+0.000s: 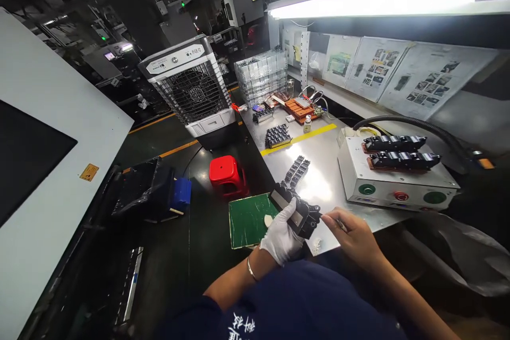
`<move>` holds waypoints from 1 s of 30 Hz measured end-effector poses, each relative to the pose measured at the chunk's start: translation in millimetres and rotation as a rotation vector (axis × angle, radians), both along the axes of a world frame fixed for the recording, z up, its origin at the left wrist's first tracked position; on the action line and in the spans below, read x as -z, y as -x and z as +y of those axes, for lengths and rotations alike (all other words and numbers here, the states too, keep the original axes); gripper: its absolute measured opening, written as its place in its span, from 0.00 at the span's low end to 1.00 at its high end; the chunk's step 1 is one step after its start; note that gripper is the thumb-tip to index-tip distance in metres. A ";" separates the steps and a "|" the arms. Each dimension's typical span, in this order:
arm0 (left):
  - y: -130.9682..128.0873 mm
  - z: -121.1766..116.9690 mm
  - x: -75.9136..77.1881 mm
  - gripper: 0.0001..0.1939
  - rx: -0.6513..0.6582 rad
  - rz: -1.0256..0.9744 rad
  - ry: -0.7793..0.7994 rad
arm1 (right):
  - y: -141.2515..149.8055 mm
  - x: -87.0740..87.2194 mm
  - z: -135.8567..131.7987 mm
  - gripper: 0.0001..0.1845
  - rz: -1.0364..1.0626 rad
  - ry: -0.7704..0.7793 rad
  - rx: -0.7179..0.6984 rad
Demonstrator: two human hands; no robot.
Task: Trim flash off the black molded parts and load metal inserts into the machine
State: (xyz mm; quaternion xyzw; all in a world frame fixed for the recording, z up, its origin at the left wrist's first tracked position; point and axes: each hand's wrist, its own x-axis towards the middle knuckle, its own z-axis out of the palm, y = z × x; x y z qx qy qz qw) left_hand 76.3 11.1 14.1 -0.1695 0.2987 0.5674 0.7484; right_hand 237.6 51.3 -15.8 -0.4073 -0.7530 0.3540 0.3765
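My left hand (281, 234), in a white glove, is closed around a long black plastic part (297, 207) with a silver strip, holding it over the near edge of the metal bench (319, 159). My bare right hand (350, 234) is pinched on a thin tool whose tip touches the right end of that part; the tool itself is too small to name. A green mat (249, 220) lies just left of my left hand.
A white test box (394, 183) with green and red buttons carries two black parts on the right. More black parts (297, 169) and a stack (278, 135) lie further back. A cooling fan (191, 87), red stool (226, 172) and white machine (48, 170) stand to the left.
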 end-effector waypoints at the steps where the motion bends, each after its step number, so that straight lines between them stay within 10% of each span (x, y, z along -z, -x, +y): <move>1: 1.6 0.7 -1.2 0.17 -0.018 0.005 0.000 | -0.9 2.2 -1.1 0.25 -0.018 -0.033 0.066; 9: 29.4 -1.1 2.6 0.13 -0.019 0.156 -0.133 | -30.2 14.0 10.5 0.25 -0.386 -0.019 0.210; 18: 29.7 -9.8 6.2 0.14 0.321 0.241 -0.170 | -7.1 -30.4 -0.7 0.30 -0.248 -0.303 -0.350; 30: 9.5 -12.8 4.4 0.21 0.112 0.408 -0.144 | 8.5 -18.1 10.3 0.32 -0.286 -0.556 -0.219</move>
